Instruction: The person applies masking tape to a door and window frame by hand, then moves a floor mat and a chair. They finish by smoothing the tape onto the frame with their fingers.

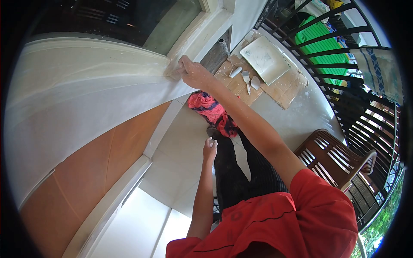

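Observation:
My right hand [194, 76] reaches out to the corner of the white window ledge [107, 58], just below the window frame [189, 32]. Its fingers are bent and pressed to the surface; whatever may be under them is hidden. Lower down, my left hand [209, 150] hangs in front of my dark trousers [228, 172]. Its fingers are curled together, with something whitish at the tips, either powder or a small piece, too small to name. Both hands look dusted with white.
Cardboard [275, 92] on the tiled floor bears a paint tray [266, 60], a paint roller [235, 72], a brush [246, 81] and a pale scraper-like piece [255, 82]. A red and dark cloth [208, 107] lies by my feet. A brown chair [329, 155] stands beside the black railing [331, 64].

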Demonstrator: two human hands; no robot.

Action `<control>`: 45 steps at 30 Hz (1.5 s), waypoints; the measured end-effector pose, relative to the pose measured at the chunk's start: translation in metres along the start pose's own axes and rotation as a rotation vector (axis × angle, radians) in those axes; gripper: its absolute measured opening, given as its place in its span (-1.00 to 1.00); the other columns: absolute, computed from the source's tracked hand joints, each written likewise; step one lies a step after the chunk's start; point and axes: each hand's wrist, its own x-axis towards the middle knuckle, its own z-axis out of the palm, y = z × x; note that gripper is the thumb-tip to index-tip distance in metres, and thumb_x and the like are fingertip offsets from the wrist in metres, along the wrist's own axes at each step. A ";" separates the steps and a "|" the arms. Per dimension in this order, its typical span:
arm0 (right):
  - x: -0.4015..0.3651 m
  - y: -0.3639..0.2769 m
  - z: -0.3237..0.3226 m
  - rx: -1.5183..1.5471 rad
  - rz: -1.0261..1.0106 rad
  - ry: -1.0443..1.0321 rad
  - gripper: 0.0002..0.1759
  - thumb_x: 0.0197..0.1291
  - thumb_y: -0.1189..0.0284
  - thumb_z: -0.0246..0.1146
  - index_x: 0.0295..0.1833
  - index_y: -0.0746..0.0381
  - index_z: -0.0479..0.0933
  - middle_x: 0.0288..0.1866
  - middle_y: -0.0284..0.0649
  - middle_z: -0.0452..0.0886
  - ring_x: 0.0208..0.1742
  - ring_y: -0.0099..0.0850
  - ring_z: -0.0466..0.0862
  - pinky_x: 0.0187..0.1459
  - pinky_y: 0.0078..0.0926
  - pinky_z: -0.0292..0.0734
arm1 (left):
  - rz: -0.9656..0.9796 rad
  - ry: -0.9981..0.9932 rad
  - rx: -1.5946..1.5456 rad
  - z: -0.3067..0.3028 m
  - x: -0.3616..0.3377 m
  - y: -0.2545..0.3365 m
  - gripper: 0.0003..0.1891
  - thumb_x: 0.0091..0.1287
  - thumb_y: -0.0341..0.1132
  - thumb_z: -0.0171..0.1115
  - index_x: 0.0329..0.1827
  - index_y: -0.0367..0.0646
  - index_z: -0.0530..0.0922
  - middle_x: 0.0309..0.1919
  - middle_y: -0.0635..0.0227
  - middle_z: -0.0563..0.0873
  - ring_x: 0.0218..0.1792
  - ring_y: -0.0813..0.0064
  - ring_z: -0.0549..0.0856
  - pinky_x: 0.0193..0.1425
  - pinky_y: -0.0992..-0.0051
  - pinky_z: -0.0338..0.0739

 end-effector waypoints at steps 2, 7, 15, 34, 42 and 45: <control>0.002 -0.001 0.002 -0.011 0.022 -0.019 -0.74 0.02 0.62 -0.08 -0.12 0.28 0.13 -0.19 0.06 0.61 -0.09 0.06 0.56 -0.10 -0.18 0.42 | -0.003 0.005 -0.012 0.000 -0.002 0.002 -0.54 0.27 -0.18 0.14 0.18 -0.15 0.33 -0.25 0.19 0.67 -0.34 0.47 0.64 -0.35 0.52 0.56; 0.009 0.002 0.004 0.145 -0.062 0.019 -0.76 0.04 0.61 -0.10 -0.12 0.29 0.14 -0.19 0.06 0.62 -0.08 -0.01 0.59 -0.08 -0.25 0.44 | -0.022 -0.004 -0.012 -0.001 -0.006 0.009 -0.54 0.27 -0.17 0.15 0.18 -0.15 0.33 -0.26 0.20 0.67 -0.35 0.48 0.64 -0.34 0.53 0.55; 0.001 0.000 0.010 0.198 -0.084 0.040 -0.78 0.04 0.57 -0.04 -0.16 0.31 0.17 -0.27 0.10 0.60 -0.14 0.03 0.58 -0.14 -0.19 0.43 | -0.004 0.014 -0.010 0.002 -0.002 -0.001 -0.55 0.27 -0.17 0.16 0.18 -0.12 0.34 -0.26 0.23 0.67 -0.37 0.50 0.63 -0.36 0.54 0.54; -0.194 0.084 -0.016 0.429 0.324 0.180 -0.77 0.12 0.36 0.20 -0.35 0.28 0.35 -0.51 -0.38 0.32 -0.42 -0.62 0.37 -0.36 -0.60 0.31 | 0.112 0.157 0.035 0.002 0.003 -0.028 -0.53 0.24 -0.11 0.14 0.14 -0.17 0.38 -0.22 0.10 0.65 -0.34 0.30 0.66 -0.16 0.39 0.52; -0.210 0.066 -0.056 0.270 0.321 0.139 -0.74 0.11 0.30 0.25 -0.39 0.28 0.42 -0.56 -0.37 0.43 -0.50 -0.61 0.39 -0.45 -0.58 0.32 | 0.195 0.418 -0.088 -0.055 -0.058 0.007 -0.58 0.12 -0.26 0.33 0.03 -0.14 0.45 -0.39 0.31 0.67 -0.59 0.63 0.56 -0.56 0.62 0.45; -0.204 0.052 -0.093 0.047 0.177 0.228 -0.70 0.12 0.26 0.27 -0.47 0.26 0.45 -0.63 -0.48 0.39 -0.57 -0.68 0.33 -0.55 -0.60 0.23 | 0.278 0.611 -0.276 -0.074 -0.078 0.036 -0.76 0.07 -0.27 0.36 -0.26 -0.20 0.59 -0.53 0.33 0.67 -0.55 0.60 0.61 -0.49 0.60 0.50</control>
